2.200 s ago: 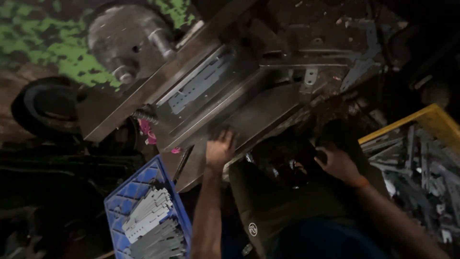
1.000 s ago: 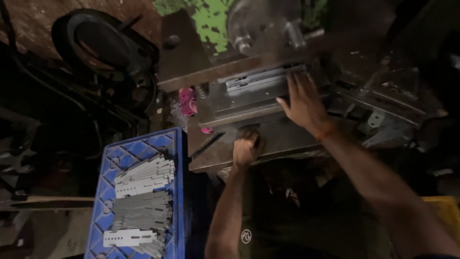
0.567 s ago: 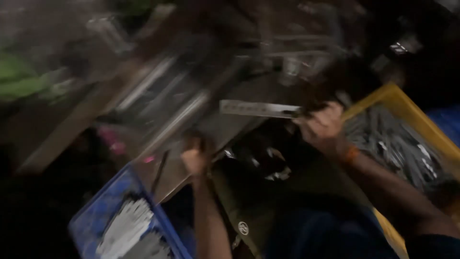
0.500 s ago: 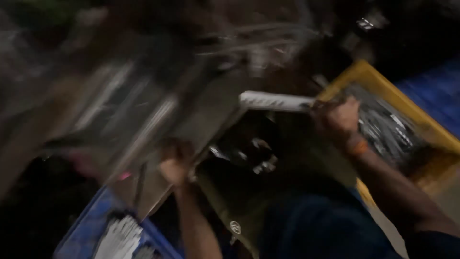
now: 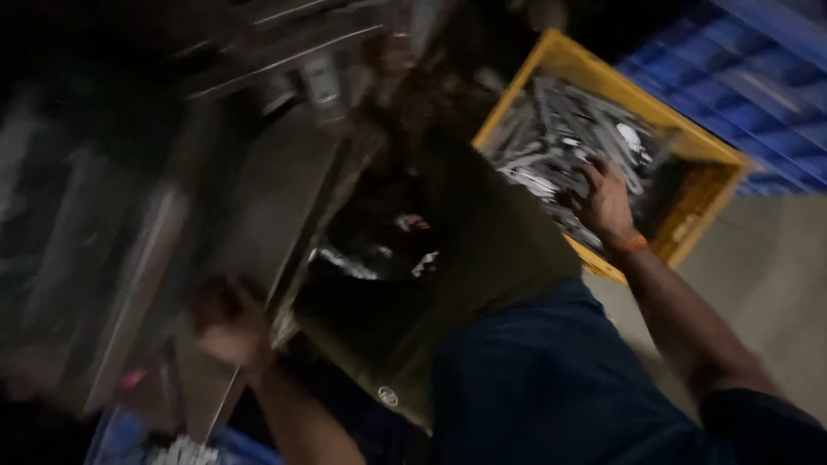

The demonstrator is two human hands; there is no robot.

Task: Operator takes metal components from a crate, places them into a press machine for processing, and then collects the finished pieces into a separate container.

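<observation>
Pick-up step: right hand (image 5: 606,202) reaches into yellow plastic crate (image 5: 689,232) of grey metal strips (image 5: 551,129), fingers spread on them, none gripped yet; left hand (image 5: 226,323), blurred, seemingly fisted at the grey metal bench (image 5: 258,198) edge.

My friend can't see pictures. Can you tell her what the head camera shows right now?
A person's right hand reaches into a yellow crate full of grey metal strips. Their left hand, blurred, rests closed at the edge of a grey metal machine table. A blue crate sits behind the yellow one, and the picture is dark and blurry.
</observation>
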